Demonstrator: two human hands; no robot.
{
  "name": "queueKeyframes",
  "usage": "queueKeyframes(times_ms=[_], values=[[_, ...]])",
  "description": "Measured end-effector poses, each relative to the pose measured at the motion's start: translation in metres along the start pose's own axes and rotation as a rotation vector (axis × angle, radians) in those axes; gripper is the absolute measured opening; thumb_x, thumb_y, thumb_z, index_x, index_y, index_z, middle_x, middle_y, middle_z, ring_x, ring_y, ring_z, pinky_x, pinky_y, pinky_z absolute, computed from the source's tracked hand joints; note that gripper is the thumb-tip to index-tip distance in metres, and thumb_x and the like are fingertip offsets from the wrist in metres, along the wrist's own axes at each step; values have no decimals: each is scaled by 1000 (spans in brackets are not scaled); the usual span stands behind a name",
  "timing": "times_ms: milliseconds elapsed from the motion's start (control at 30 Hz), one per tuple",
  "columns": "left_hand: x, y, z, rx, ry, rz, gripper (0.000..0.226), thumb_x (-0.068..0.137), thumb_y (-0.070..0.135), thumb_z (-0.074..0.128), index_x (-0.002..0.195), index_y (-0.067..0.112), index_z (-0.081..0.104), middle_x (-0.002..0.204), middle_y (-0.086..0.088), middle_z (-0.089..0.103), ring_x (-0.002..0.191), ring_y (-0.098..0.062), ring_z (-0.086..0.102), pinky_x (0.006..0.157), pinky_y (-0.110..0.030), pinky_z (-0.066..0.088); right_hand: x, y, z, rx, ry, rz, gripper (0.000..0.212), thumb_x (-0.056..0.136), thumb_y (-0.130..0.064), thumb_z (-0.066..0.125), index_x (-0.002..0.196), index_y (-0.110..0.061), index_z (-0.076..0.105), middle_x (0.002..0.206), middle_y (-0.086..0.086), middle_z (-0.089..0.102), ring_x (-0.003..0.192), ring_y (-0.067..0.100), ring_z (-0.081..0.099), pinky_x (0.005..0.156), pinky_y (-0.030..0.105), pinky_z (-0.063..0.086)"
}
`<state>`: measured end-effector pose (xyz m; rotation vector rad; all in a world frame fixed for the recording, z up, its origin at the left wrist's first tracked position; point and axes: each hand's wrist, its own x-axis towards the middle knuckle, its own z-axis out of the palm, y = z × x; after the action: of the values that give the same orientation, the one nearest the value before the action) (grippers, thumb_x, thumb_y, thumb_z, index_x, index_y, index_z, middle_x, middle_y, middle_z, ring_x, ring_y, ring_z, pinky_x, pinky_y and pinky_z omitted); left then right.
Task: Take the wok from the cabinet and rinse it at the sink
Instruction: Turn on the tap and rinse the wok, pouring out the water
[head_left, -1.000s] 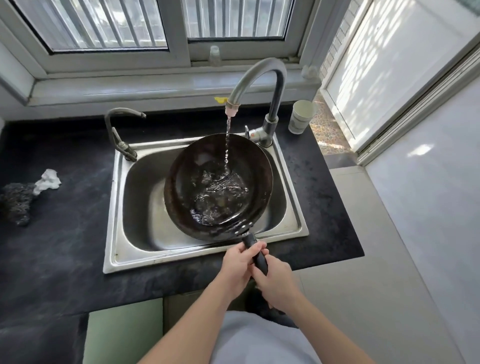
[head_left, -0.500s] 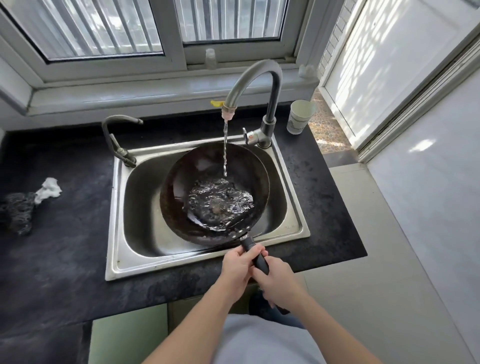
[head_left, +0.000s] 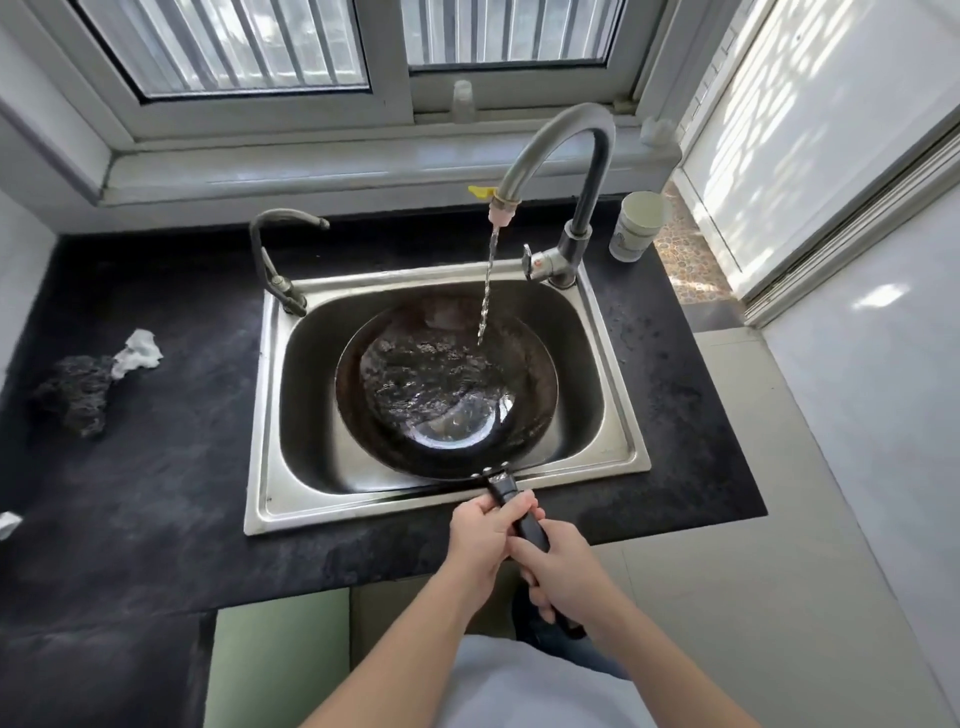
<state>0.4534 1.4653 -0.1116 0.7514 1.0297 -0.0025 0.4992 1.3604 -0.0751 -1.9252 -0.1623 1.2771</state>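
Water (head_left: 487, 291) runs from the tap (head_left: 556, 150) onto the far right wall of the wok (head_left: 447, 395), which sits low in the sink (head_left: 270, 415) with a dark pool across its bowl. Its handle (head_left: 506, 488) points back over the sink's near rim toward the person, so bowl and handle make 1 line running away from the body and slightly left. Both hands wrap that handle, fingers (head_left: 519, 504) curled tight: the left hand (head_left: 480, 540) nearer the bowl, the right hand (head_left: 563, 577) just behind it. Any tilt to pour, I judge, turns about this line, the left hand being the closer pivot.
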Motion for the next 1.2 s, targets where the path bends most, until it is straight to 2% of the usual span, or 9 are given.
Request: queueKeyframes(times_ms=[133,333,567,800,967,1200], values=[[5,0,15,2,-25,-28,21,87,11,72,100,-5,71,84,-13,75,77,-22,71,71,-33,58,2,2,-15,-90,38,-32,24,97,-29,58,87,-8,60,60,5,56,42,14,51,43,30,45],[8,5,29,-30,-48,-24,11,90,7,67,92,-4,68,76,-10,70,64,-17,65,57,-26,55,9,-5,-28,-179,69,-24,22,92,-27,58,84,-6,58,59,4,57,38,15,51,41,28,44],[3,2,22,-47,-22,-28,17,89,7,69,100,-5,69,76,-10,72,69,-19,68,58,-26,55,5,0,-21,-146,51,-16,19,93,-28,58,83,-12,59,58,1,56,40,16,52,44,31,47],[-6,-5,30,-26,-60,-16,13,89,6,69,95,-5,68,77,-12,70,66,-18,68,60,-26,56,-10,6,-24,-38,67,5,23,95,-24,59,78,-9,56,55,1,52,41,17,48,39,27,41],[-3,-3,46,-50,-78,-51,12,90,6,67,95,-5,68,75,-9,71,66,-16,68,59,-24,56,-10,-1,-35,-115,135,34,26,94,-23,57,72,-11,54,51,0,54,35,16,50,37,24,41],[1,5,48,-77,-79,-68,15,92,8,65,99,-4,69,76,-6,72,69,-15,68,61,-24,56,-8,-15,-39,-196,128,3,19,98,-26,55,82,-15,55,62,4,59,38,12,53,38,23,44]])
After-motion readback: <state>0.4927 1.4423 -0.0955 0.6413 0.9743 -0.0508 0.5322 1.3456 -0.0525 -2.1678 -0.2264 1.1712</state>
